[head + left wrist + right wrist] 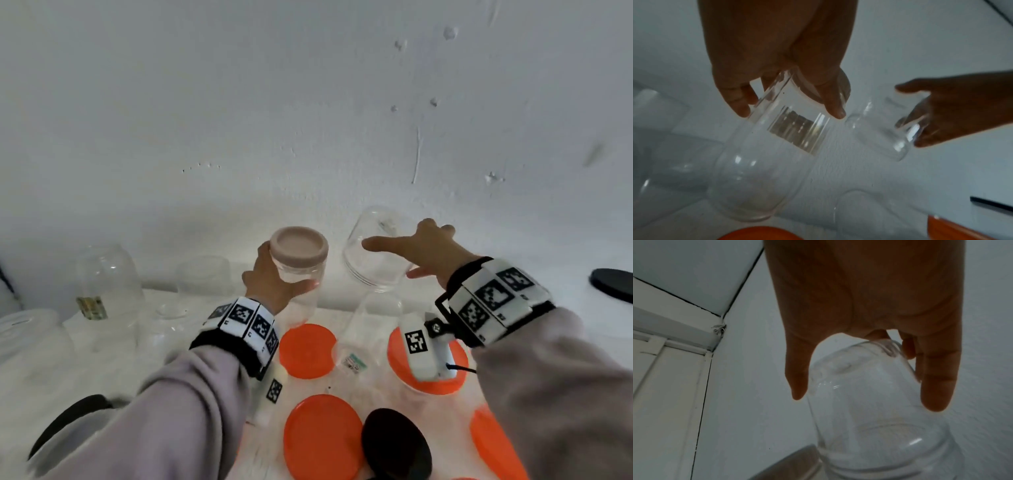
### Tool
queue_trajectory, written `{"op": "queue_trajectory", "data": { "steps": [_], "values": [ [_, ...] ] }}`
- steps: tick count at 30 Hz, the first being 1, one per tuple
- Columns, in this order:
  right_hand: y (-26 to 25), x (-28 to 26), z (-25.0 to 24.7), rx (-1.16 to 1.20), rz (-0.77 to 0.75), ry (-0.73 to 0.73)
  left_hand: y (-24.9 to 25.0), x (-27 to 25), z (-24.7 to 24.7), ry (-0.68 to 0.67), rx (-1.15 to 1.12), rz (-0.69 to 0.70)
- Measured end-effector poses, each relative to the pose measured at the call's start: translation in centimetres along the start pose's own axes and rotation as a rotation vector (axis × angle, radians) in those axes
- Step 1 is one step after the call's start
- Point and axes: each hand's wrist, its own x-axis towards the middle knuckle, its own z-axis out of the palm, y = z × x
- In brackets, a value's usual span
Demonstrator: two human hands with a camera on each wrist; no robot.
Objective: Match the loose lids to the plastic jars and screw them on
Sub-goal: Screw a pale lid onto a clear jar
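The left hand (270,277) holds a see-through jar (298,277) with a pale pink lid (298,244). The jar (375,253) at the right hand (431,253) is clear as water, with no colour at all. Both wrists wear bands (245,323) of white squares with black blocky patterns, edged in black. The sleeves (178,411) are a soft grey-lilac. Below and between the hands lie bright orange lids (306,349), and nearer to the person one round lid (394,442) so dark it looks black. Another black lid (613,282) sits out past the right hand. Left of the left hand, a clear jar (109,284) has a little yellow-gold label (91,307). The table (102,359) and wall (239,102) are white.
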Motion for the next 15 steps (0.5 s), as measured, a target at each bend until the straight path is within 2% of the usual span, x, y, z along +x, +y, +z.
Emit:
{"op": "queue_trajectory", "data": {
  "steps": [6,15],
  "values": [
    [1.5,-2.5,-1.2,-0.047,-0.023,-0.027,0.4,1.6,2.4,0.001,0.059,0.008],
    [3.1,-5.0,-0.7,-0.099,-0.064,-0.159,0.2,2.1,3.2,0.014,0.069,-0.155]
  ]
}}
